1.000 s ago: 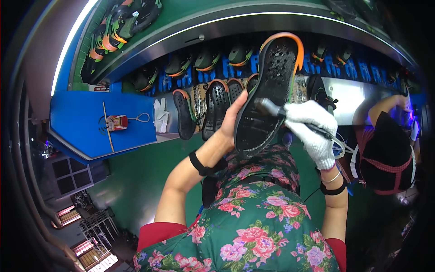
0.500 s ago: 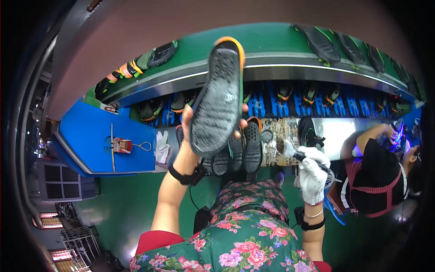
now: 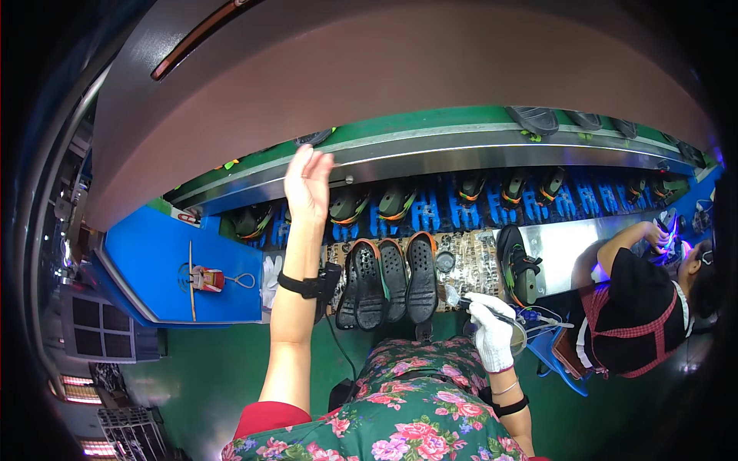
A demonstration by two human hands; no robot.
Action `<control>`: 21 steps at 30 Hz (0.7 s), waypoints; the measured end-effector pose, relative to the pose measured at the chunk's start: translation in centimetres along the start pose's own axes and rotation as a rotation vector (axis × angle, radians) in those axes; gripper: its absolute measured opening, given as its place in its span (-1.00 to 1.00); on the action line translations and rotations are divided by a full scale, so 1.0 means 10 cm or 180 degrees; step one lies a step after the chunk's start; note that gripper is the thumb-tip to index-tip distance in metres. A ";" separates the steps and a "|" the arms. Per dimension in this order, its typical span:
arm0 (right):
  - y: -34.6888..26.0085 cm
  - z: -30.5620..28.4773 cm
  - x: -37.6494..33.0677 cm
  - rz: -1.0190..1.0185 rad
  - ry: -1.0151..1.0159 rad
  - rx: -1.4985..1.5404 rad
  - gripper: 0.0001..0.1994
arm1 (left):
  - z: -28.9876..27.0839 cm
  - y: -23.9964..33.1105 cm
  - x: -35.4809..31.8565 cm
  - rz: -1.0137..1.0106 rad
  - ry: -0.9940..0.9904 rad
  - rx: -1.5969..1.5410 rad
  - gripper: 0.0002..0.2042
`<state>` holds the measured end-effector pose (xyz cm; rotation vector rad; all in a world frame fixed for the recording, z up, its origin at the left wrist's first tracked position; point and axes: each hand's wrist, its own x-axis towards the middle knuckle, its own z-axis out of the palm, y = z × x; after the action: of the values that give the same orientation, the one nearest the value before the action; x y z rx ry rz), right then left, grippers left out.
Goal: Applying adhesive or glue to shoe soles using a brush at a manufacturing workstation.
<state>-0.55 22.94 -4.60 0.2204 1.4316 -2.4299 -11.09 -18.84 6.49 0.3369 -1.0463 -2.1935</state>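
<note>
Shelf sole [image 3: 317,138]: lying dark on the green shelf [image 3: 419,125] toward 11 o'clock, only partly showing; a brown overhang [image 3: 430,61] is hiding the area beyond.
Left hand [image 3: 309,184]: hovering bare and open just below that sole, fingers extended, holding nothing that shows — whether the fingertips are touching the sole, cannot tell.
Right hand [image 3: 492,334]: wearing a white knit glove, gripping a brush [image 3: 453,296] at 4 o'clock, its bristle end pointing toward 10.
Bench soles [image 3: 421,280]: four, lying side by side around 6 o'clock near centre, orange showing along some rims.
Handling well (my judgement): steadying a sole by its rim, sparing the flat face from bare fingers, seating it well back from the shelf edge — and keeping the bristles clear of shoes and clothing meanwhile.
Round dark dish [image 3: 445,262]: sitting just beside the soles on a crusted covering [image 3: 469,253], 4 o'clock.
Black shoe [image 3: 516,265]: resting between 3 and 4.
Blue rack [image 3: 565,203]: running from 10 through 12 to 3, holding shoes.
Spare glove [image 3: 270,280]: lying at 8.
Co-worker [image 3: 626,307]: working between 3 and 4, near violet light.
</note>
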 end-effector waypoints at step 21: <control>-0.34 -0.31 -0.06 -0.0251 0.0226 0.0224 -0.77 | 2.48 -1.94 -0.32 0.1608 -0.2995 0.3495 -0.45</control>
<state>-1.18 27.25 -3.13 0.2739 1.4108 -2.5627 -29.81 6.61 7.49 -0.5291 -2.4614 -1.0764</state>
